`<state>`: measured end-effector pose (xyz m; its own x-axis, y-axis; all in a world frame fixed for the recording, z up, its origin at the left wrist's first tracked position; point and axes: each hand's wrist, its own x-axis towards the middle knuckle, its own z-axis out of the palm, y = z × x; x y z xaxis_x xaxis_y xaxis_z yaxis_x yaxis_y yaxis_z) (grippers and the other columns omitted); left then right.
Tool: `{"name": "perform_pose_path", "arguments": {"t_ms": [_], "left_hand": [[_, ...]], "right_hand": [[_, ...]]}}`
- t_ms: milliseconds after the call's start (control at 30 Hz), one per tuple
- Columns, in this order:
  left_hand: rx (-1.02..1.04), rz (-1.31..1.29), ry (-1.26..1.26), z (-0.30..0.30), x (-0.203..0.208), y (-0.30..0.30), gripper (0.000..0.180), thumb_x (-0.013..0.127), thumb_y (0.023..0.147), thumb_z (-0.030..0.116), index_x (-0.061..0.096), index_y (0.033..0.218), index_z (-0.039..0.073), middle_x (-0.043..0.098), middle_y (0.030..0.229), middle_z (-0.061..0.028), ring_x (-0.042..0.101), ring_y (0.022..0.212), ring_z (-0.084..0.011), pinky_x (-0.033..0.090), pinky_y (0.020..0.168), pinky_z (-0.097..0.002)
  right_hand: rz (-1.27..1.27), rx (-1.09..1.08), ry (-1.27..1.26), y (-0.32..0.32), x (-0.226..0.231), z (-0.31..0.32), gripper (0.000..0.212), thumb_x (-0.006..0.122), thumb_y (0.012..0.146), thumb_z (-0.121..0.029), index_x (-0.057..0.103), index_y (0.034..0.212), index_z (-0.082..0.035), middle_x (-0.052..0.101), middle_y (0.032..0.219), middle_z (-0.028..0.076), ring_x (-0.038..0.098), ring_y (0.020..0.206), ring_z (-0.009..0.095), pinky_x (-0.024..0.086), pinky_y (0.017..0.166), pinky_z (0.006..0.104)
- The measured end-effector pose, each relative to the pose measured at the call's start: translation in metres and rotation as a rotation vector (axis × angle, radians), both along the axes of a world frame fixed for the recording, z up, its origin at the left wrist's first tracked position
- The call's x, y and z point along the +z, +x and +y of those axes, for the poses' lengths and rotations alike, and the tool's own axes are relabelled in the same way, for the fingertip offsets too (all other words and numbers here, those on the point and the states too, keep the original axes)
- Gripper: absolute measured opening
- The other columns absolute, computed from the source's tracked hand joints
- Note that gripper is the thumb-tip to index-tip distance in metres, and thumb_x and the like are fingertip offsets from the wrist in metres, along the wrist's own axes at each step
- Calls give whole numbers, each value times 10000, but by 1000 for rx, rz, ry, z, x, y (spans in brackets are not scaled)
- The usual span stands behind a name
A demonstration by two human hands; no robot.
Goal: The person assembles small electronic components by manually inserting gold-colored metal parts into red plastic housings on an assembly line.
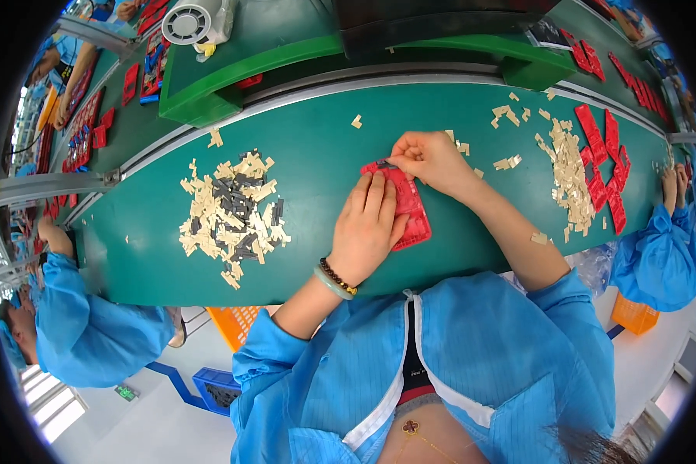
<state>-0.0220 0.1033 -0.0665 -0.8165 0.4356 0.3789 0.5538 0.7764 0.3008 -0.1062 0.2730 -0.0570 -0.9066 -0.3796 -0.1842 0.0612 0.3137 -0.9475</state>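
Observation:
A red plastic shell (411, 213) lies slightly tilted on the green table in front of me. My left hand (365, 224) lies across it, fingers on top and thumb along its near right side, holding it down. At the shell's far end, my right hand (433, 164) is closed in a pinch. A small dark grey piece (384, 163) shows at those fingertips, against the shell's upper edge; its exact shape is partly covered. Left of my hands is a mixed pile of small cream and dark grey pieces (232, 209).
Right of my hands, a heap of cream pieces (571, 182) adjoins several red shells (617, 174). Loose cream pieces (506, 114) are scattered nearby. Beyond the metal rail stands a green raised shelf (271, 81) with a small fan (187, 25). People in blue work at both sides.

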Motion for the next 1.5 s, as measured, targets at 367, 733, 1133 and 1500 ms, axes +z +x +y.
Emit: {"name": "perform_pose_path", "arguments": {"t_ms": [367,733,1133,1500], "left_hand": [[0,-50,72,0,2,-3,468,694,763,199,577,1151,-34,516,1231,-187,497,1147,-343,475,926,-406],[-58,-124,63,-6,9,-4,455,682,755,225,573,1109,-40,501,1242,-222,483,1140,-377,434,947,-456],[23,102,-42,16,6,-34,287,623,808,131,590,1052,-17,559,941,-111,544,875,-261,454,772,-369],[-138,123,-164,8,7,-41,211,604,801,160,622,949,11,542,909,-77,513,817,-241,425,709,-356]], "right_hand": [[126,53,152,-4,1,-3,101,683,831,-64,634,848,22,577,604,18,498,536,47,402,501,207],[854,94,515,35,-7,9,158,673,814,-144,676,956,-73,602,764,56,635,663,224,525,558,311],[851,238,296,92,7,31,268,733,737,-168,619,953,-58,559,1018,81,616,857,236,526,695,339],[841,321,290,93,1,33,262,751,710,-153,620,919,-67,547,1025,69,599,868,224,515,706,341]]}}
